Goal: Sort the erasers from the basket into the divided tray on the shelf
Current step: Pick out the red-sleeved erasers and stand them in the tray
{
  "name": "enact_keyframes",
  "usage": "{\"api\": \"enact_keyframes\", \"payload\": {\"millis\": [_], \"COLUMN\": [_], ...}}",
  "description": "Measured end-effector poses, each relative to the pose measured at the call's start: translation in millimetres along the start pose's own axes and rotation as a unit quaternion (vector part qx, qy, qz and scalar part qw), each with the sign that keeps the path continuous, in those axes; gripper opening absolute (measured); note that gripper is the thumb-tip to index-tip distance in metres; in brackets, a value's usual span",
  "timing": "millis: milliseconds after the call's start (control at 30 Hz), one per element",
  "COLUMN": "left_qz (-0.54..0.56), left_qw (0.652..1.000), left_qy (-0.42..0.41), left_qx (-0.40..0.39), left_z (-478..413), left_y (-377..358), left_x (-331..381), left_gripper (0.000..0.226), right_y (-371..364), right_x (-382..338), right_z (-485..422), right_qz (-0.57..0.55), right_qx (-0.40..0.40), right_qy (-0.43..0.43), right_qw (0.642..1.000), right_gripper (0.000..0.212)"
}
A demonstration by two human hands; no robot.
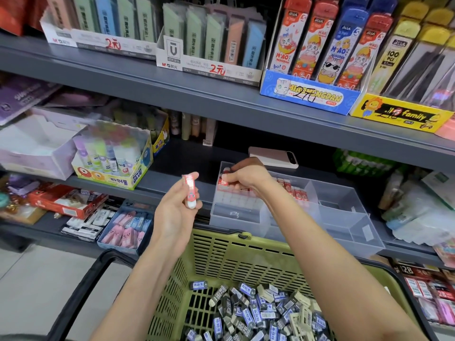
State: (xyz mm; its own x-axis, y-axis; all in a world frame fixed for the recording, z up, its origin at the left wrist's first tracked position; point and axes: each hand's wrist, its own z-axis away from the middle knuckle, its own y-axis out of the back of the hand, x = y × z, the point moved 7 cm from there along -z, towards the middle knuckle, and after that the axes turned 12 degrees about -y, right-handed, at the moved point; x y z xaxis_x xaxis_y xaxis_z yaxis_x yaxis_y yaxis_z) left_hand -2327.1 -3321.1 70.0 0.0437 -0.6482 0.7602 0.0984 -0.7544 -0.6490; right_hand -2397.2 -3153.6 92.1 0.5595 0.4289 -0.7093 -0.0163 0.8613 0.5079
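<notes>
Pinches a red-sleeved white eraser in the right hand grip, low over the far end of the left compartment of the clear plastic divided tray, seemingly to extend the row standing there. Holds a second red-sleeved eraser, white-tipped, upright in the left hand grip, likely next. Leaves blue-sleeved erasers heaped in the near green plastic basket.

The left hand holds a red eraser upright; the right hand pinches another eraser over the clear tray.
</notes>
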Motion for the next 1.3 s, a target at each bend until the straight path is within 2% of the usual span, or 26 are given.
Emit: {"api": "enact_keyframes", "payload": {"millis": [233,400,500,600,633,700,767,833,900,1000,1067,1133,1200,1300], "left_qz": [-0.144,-0.222,-0.249,-0.256,-0.263,-0.264,-0.249,-0.232,-0.22,-0.206,-0.256,-0.365,-0.457,-0.524], "left_qw": [0.986,0.966,0.954,0.952,0.949,0.948,0.954,0.959,0.961,0.961,0.948,0.906,0.852,0.797], "left_qy": [-0.076,-0.125,-0.155,-0.157,-0.157,-0.152,-0.143,-0.135,-0.137,-0.146,-0.15,-0.178,-0.212,-0.245], "left_qx": [-0.046,-0.049,-0.06,-0.067,-0.076,-0.087,-0.085,-0.087,-0.101,-0.116,-0.115,-0.121,-0.141,-0.174], "left_z": [1.6,1.8,2.3,1.7,2.1,3.2,4.2,4.7,5.3,5.9,4.2,2.4,3.5,6.9], "left_y": [-3.5,-0.2,-1.0,-1.2,-2.4,-4.7,-5.9,-7.4,-10.5,-12.7,-9.6,-7.2,-9.0,-13.8], "left_x": [4.5,9.6,11.1,10.5,10.3,8.6,6.7,4.4,3.1,2.6,0.1,-0.7,-1.5,-1.2], "left_gripper": [0.015,0.016,0.006,0.008,0.007,0.004,0.02,0.032,0.034,0.039,0.027,0.011,0.018,0.029], "right_y": [-1.8,0.9,9.1,-1.0,-5.3,-10.3,-12.3,-15.6,-15.8,-3.9,12.2,25.1,31.4,24.7], "right_x": [-8.1,-2.0,-11.3,-19.8,-19.4,-16.3,-12.2,-4.0,4.8,13.8,17.1,16.1,15.2,14.0], "right_z": [-1.0,4.3,29.7,70.2,81.9,98.4,106.7,108.4,106.2,89.0,70.6,51.4,32.4,11.3], "right_qz": [0.154,0.088,0.05,0.032,0.07,0.175,0.218,0.213,0.17,0.015,-0.057,-0.089,-0.1,-0.065], "right_qx": [0.054,0.086,0.116,-0.004,-0.022,0.019,0.057,0.051,0.028,-0.016,0.01,0.048,0.09,0.123], "right_qy": [0.044,0.076,0.169,0.273,0.3,0.355,0.372,0.361,0.33,0.241,0.189,0.149,0.11,0.052], "right_qw": [0.986,0.99,0.977,0.962,0.951,0.918,0.901,0.907,0.928,0.97,0.98,0.984,0.985,0.989], "right_gripper": [0.035,0.036,0.022,0.018,0.019,0.016,0.012,0.012,0.014,0.007,0.006,0.017,0.031,0.024]}}
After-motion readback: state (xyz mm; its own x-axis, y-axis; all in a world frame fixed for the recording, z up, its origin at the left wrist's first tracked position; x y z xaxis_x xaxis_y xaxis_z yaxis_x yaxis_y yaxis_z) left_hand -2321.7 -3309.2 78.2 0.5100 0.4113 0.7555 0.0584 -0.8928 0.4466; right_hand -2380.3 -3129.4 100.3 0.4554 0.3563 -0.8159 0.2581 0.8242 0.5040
